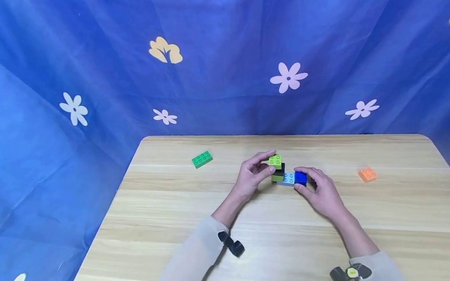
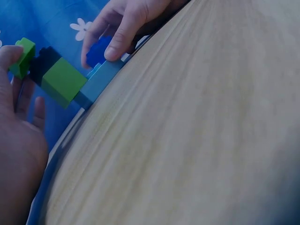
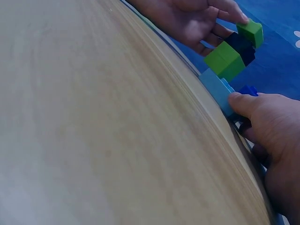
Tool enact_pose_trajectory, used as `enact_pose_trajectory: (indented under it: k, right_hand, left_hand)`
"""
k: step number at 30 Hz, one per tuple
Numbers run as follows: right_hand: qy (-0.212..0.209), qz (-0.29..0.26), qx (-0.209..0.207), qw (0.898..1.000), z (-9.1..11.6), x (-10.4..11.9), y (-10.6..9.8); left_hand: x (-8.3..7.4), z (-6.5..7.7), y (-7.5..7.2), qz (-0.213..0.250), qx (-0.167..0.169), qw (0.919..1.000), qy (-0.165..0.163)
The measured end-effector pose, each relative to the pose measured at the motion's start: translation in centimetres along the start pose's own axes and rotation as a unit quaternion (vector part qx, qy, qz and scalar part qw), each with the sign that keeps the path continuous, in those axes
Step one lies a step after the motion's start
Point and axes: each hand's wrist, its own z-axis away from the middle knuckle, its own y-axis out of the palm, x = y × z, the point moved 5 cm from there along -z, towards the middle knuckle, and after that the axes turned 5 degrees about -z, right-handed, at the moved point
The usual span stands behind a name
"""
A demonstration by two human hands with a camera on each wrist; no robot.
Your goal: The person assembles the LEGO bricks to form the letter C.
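Observation:
My left hand [image 1: 250, 176] pinches a small lime green brick [image 1: 275, 161] between thumb and fingers, at the top of a stack. Below it come a black brick [image 2: 44, 64], a larger lime green block [image 2: 64, 80] and a long light blue brick [image 3: 216, 91] at the bottom. Whether the top brick is pressed fully onto the black one, I cannot tell. At the other end of the light blue brick, my right hand [image 1: 324, 196] grips a dark blue brick [image 1: 301, 178]; its thumb also lies against the light blue side in the right wrist view.
A green brick [image 1: 202, 159] lies apart to the left on the wooden table [image 1: 158, 222]. An orange brick [image 1: 367, 175] lies to the right. Behind the table's far edge hangs a blue cloth [image 1: 221, 80] with flower prints.

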Motion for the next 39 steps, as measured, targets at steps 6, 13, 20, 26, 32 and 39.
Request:
enact_pose_trajectory:
  k: [6, 13, 20, 26, 32, 39]
  right_hand:
    - [-0.001, 0.002, -0.001, 1.0, 0.0, -0.1, 0.0]
    - [-0.002, 0.001, 0.0, 1.0, 0.0, 0.0, 0.0]
    - [-0.003, 0.003, -0.002, 1.0, 0.0, 0.1, 0.0]
    - [-0.003, -0.002, -0.001, 1.0, 0.1, -0.1, 0.0]
    - [-0.003, 0.002, -0.004, 1.0, 0.1, -0.2, 0.0]
    - [-0.01, 0.008, -0.007, 1.0, 0.0, -0.1, 0.0]
  left_hand:
    - [0.2, 0.0, 0.3, -0.017, 0.025, 0.9995, 0.011]
    - [0.2, 0.0, 0.4, -0.034, 0.034, 0.9987, 0.015]
    - [0.2, 0.0, 0.5, -0.057, 0.049, 0.9969, 0.022]
    - [0.1, 0.1, 0.7, -0.066, 0.054, 0.9961, 0.024]
    - [0.4, 0.1, 1.1, -0.069, 0.061, 0.9957, 0.006]
    - [0.4, 0.1, 1.1, -0.074, 0.053, 0.9958, -0.001]
